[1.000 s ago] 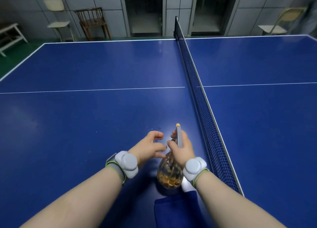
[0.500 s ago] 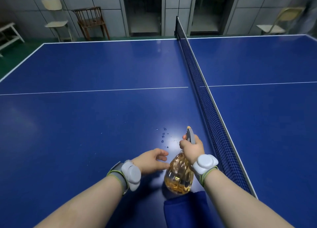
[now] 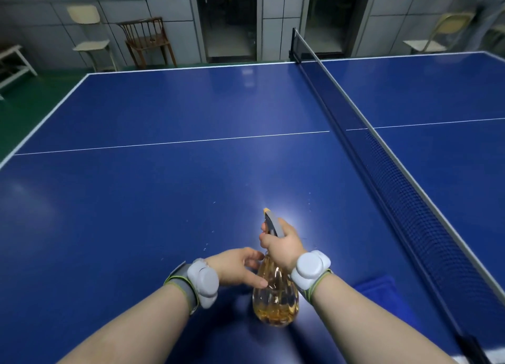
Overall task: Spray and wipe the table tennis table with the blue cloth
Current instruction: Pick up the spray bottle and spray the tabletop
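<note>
My right hand grips the grey trigger head of a clear spray bottle holding amber liquid, with the orange nozzle pointing away over the blue table tennis table. My left hand is beside the bottle's neck with its fingers apart, fingertips touching or nearly touching the glass. The blue cloth lies flat on the table to the right of my right forearm, partly hidden by it. Small droplets dot the surface ahead of the nozzle.
The net runs from the far edge to the near right, close to the cloth. Beyond the table's far edge stand a wooden chair, a pale chair and another chair at right.
The view has swung left, so the net and cloth now sit further right. My left hand has dropped from the bottle's head to its neck. More droplets lie on the table.
</note>
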Demonstrator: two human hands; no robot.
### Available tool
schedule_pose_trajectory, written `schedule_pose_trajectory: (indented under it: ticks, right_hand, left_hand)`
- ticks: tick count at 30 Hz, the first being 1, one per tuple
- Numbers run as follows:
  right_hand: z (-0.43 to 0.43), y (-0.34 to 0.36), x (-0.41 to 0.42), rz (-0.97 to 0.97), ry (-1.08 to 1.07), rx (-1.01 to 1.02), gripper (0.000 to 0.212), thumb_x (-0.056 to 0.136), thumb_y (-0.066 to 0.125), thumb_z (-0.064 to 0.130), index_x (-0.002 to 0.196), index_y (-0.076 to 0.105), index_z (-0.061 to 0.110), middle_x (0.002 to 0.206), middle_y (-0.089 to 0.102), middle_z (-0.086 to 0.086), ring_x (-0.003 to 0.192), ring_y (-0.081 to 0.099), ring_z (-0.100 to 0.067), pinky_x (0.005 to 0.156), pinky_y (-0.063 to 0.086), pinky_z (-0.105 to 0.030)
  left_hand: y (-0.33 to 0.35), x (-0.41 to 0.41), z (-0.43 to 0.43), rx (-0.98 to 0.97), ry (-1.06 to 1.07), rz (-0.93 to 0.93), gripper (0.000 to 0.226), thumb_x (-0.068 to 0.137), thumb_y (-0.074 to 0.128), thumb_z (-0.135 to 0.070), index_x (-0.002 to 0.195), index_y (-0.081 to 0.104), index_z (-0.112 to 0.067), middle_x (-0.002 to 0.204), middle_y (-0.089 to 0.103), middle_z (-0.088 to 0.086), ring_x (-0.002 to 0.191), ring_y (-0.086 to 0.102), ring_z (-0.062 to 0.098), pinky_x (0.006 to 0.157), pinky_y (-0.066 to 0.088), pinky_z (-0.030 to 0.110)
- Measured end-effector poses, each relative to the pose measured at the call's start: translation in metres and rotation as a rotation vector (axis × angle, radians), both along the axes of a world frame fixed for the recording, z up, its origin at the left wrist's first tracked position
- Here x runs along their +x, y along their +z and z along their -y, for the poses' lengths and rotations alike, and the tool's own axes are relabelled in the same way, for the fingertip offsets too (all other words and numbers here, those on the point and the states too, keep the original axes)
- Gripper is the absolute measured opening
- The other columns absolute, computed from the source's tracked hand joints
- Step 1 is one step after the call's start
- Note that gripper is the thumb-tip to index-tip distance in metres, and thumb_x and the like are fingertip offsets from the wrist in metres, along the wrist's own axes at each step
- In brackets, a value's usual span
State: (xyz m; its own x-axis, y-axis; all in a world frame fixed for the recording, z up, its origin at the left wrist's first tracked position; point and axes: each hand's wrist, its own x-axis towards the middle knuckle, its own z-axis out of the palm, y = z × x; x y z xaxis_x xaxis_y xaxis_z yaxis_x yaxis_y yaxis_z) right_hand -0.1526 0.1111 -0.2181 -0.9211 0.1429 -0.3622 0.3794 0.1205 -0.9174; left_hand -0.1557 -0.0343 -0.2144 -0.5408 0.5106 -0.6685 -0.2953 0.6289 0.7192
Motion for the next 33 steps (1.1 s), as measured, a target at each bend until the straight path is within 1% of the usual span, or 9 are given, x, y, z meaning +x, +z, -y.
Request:
schedule_pose_trajectory:
  ticks: [3,5,8,15,22,26,28,30,33]
  right_hand:
    - [0.043,0.002,0.008,0.013,-0.026,-0.022,0.019,0.077,0.06,0.002,0.084,0.057,0.02,0.079,0.055,0.0,0.068,0.051,-0.018,0.061,0.041,-0.026]
    - [0.066,0.005,0.013,0.0,0.0,-0.078,0.02,0.071,0.061,0.01,0.089,0.058,0.019,0.086,0.059,-0.001,0.075,0.053,-0.018,0.065,0.042,-0.027]
    - [0.087,0.008,0.024,0.005,0.008,-0.145,0.028,0.079,0.058,-0.002,0.1,0.058,0.016,0.092,0.06,0.0,0.081,0.055,-0.016,0.066,0.042,-0.023]
    - [0.06,0.012,0.064,0.011,-0.344,-0.126,0.026,0.081,0.055,-0.009,0.091,0.055,0.016,0.087,0.057,-0.004,0.072,0.052,-0.02,0.062,0.04,-0.027]
    - [-0.009,0.009,0.108,0.01,-0.616,-0.099,0.026,0.079,0.057,-0.009,0.089,0.055,0.015,0.083,0.056,-0.003,0.069,0.051,-0.021,0.069,0.041,-0.033]
    - [-0.035,-0.001,0.131,0.038,-0.724,-0.08,0.021,0.078,0.061,-0.002,0.082,0.057,0.018,0.078,0.056,-0.005,0.064,0.05,-0.022,0.064,0.041,-0.033]
    - [-0.041,-0.006,0.142,0.074,-0.762,-0.055,0.016,0.069,0.063,0.007,0.078,0.058,0.019,0.077,0.056,-0.005,0.064,0.05,-0.024,0.065,0.042,-0.034]
    - [-0.046,-0.011,0.152,0.11,-0.775,-0.07,0.02,0.056,0.058,0.016,0.076,0.058,0.02,0.077,0.055,-0.006,0.063,0.05,-0.025,0.066,0.042,-0.035]
    - [-0.047,-0.014,0.161,0.174,-0.67,-0.105,0.021,0.068,0.06,0.007,0.085,0.057,0.019,0.081,0.052,-0.006,0.058,0.047,-0.022,0.06,0.04,-0.031]
  left_hand:
    - [0.0,0.01,0.044,0.026,0.004,0.01,0.05,0.083,0.069,-0.003,0.128,0.047,-0.008,0.123,0.06,0.004,0.101,0.06,0.01,0.093,0.049,0.02]
    - [-0.002,0.017,0.067,0.044,0.01,0.009,0.057,0.077,0.077,-0.012,0.126,0.049,-0.008,0.124,0.061,0.002,0.108,0.06,0.011,0.1,0.047,0.027]
    - [-0.006,0.024,0.086,0.058,-0.017,-0.008,0.064,0.07,0.08,-0.02,0.125,0.05,-0.009,0.123,0.062,0.003,0.115,0.058,0.013,0.105,0.044,0.032]
    - [-0.015,0.044,0.059,0.13,-0.125,0.004,0.076,0.048,0.085,-0.043,0.114,0.054,-0.024,0.125,0.063,0.006,0.118,0.059,0.018,0.106,0.043,0.04]
    - [-0.014,0.077,-0.012,0.148,-0.268,-0.057,0.108,0.047,0.085,-0.047,0.14,0.038,-0.016,0.132,0.057,0.0,0.121,0.055,0.017,0.107,0.041,0.039]
    - [-0.018,0.096,-0.04,0.167,-0.316,-0.043,0.099,0.042,0.086,-0.046,0.128,0.048,-0.015,0.123,0.064,0.002,0.115,0.061,0.017,0.103,0.046,0.038]
    - [-0.017,0.107,-0.05,0.163,-0.339,-0.021,0.083,0.054,0.088,-0.035,0.125,0.051,-0.013,0.123,0.064,0.004,0.114,0.061,0.018,0.103,0.046,0.038]
    - [-0.015,0.119,-0.054,0.142,-0.339,0.01,0.067,0.069,0.083,-0.021,0.126,0.051,-0.011,0.123,0.063,0.005,0.113,0.06,0.018,0.103,0.046,0.033]
    - [-0.016,0.131,-0.052,0.146,-0.326,-0.005,0.055,0.075,0.079,-0.019,0.124,0.054,-0.009,0.113,0.065,-0.001,0.105,0.061,0.014,0.092,0.05,0.016]
